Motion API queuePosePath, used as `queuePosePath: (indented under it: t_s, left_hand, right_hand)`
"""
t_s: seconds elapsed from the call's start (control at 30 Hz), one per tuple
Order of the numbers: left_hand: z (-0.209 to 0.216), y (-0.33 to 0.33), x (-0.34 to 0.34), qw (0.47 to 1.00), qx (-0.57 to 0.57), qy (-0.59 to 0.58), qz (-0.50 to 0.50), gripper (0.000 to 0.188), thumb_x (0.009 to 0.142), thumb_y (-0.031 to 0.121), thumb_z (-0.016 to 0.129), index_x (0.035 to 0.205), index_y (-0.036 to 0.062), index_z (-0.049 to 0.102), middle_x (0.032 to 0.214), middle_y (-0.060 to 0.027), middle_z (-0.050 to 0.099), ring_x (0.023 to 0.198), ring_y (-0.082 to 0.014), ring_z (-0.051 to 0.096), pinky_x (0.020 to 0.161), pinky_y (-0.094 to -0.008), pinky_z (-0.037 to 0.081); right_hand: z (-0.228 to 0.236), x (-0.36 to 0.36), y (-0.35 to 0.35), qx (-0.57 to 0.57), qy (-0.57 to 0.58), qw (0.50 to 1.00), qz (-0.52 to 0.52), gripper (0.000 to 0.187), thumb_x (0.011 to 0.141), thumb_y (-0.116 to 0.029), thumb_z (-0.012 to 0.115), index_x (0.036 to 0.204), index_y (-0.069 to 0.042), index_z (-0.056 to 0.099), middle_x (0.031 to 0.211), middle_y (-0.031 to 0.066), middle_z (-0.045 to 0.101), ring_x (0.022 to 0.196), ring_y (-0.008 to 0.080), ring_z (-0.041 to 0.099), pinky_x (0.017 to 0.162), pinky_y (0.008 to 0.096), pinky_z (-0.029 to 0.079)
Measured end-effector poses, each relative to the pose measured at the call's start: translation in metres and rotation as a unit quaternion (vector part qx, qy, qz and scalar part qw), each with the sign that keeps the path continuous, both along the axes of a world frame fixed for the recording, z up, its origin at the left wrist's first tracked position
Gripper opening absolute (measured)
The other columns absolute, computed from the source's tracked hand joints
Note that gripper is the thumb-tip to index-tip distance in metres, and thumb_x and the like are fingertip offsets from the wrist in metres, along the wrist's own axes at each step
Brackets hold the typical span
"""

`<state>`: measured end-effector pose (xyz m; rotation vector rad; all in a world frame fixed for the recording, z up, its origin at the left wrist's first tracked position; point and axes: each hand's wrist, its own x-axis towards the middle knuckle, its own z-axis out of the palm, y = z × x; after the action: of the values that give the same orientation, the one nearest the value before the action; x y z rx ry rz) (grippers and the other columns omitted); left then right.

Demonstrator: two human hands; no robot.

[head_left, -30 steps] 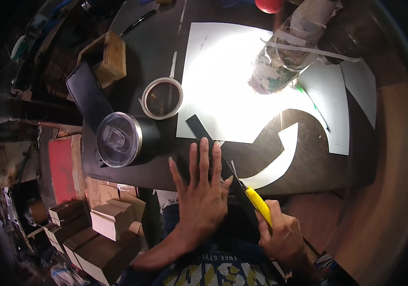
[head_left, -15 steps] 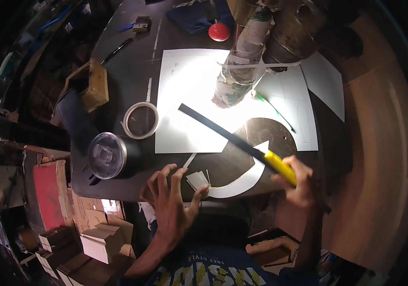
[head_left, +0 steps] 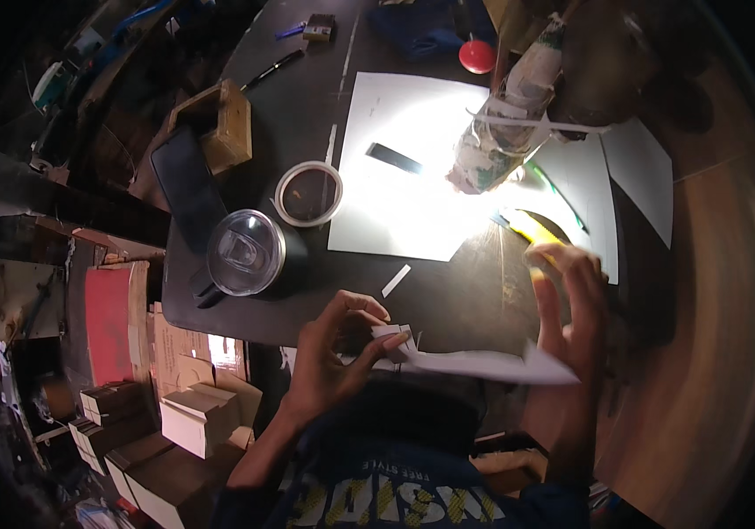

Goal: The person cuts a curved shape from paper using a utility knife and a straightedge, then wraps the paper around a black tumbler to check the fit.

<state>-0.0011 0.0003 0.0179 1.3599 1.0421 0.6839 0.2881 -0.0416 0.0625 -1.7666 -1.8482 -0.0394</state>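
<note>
Paper strip point(head_left: 483, 364), in the head view, pinched at its folded-looking left end by left hand point(head_left: 333, 348), thumb on top, rest trailing rightward along the table's point(head_left: 465, 309) near edge; likely light, bendy, easily creased, best held right there. Right hand point(head_left: 576, 282) at yellow cutter point(head_left: 531, 227), gripping or merely touching impossible to say.

Gap between left hand point(head_left: 329, 353) and cutter point(head_left: 529, 227)

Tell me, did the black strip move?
Yes. Against the tape roll, the black strip went forward, farther up the view, onto the white sheet.
</note>
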Motion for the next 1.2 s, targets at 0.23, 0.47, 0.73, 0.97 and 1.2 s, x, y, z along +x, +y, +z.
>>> queuePosePath:
  t_s: [0.23, 0.47, 0.73, 0.97, 1.2]
  left_hand:
    - [0.021, 0.006, -0.012, 0.997, -0.032, -0.066, -0.034, 0.019, 0.091, 0.006, 0.083, 0.107, 0.0016, 0.074, 0.099, -0.0085, 0.077, 0.089, -0.0107, 0.072, 0.078, -0.0272, 0.058]
    - [0.035, 0.0, 0.0, 0.999, 0.043, 0.009, -0.021, 0.022, 0.091, 0.002, 0.08, 0.113, 0.0016, 0.078, 0.105, -0.0099, 0.078, 0.089, -0.0126, 0.074, 0.07, -0.0257, 0.06]
    - [0.028, -0.009, 0.005, 0.996, 0.03, -0.071, 0.032, 0.022, 0.089, -0.003, 0.08, 0.111, -0.0033, 0.076, 0.105, -0.0117, 0.076, 0.09, -0.0125, 0.072, 0.072, -0.0241, 0.06]
    - [0.024, -0.017, 0.003, 0.978, 0.019, -0.124, 0.165, 0.02, 0.096, 0.006, 0.079, 0.113, -0.0034, 0.073, 0.1, -0.0104, 0.075, 0.088, -0.0115, 0.071, 0.07, -0.0273, 0.065]
    - [0.028, -0.016, -0.006, 0.973, 0.028, -0.131, 0.186, 0.021, 0.097, 0.006, 0.078, 0.111, -0.0046, 0.067, 0.1, -0.0127, 0.074, 0.088, -0.0132, 0.072, 0.069, -0.0273, 0.065]
  right_hand:
    - [0.051, 0.025, -0.002, -0.168, 0.361, 0.893, 0.211, 0.039, 0.108, -0.032, 0.059, 0.107, 0.002, 0.076, 0.101, 0.0133, 0.076, 0.084, 0.0159, 0.066, 0.081, 0.0333, 0.051]
    - [0.072, -0.041, -0.049, -0.081, 0.317, 0.945, 0.016, 0.026, 0.1, -0.019, 0.073, 0.117, 0.001, 0.073, 0.103, 0.0148, 0.075, 0.078, 0.0186, 0.072, 0.068, 0.0315, 0.058]
    - [0.016, -0.093, -0.027, -0.165, 0.303, 0.934, 0.097, 0.01, 0.089, 0.001, 0.081, 0.099, 0.002, 0.079, 0.084, 0.0111, 0.077, 0.061, 0.011, 0.07, 0.054, 0.0236, 0.052]
    - [0.024, -0.098, -0.026, -0.047, 0.322, 0.946, 0.008, 0.006, 0.092, 0.006, 0.074, 0.095, 0.002, 0.077, 0.084, 0.011, 0.077, 0.065, 0.015, 0.072, 0.06, 0.026, 0.056]
    - [0.031, -0.056, -0.05, -0.296, 0.28, 0.896, 0.178, 0.008, 0.09, -0.004, 0.084, 0.091, -0.001, 0.077, 0.086, 0.0068, 0.078, 0.068, 0.0046, 0.07, 0.051, 0.0189, 0.045]
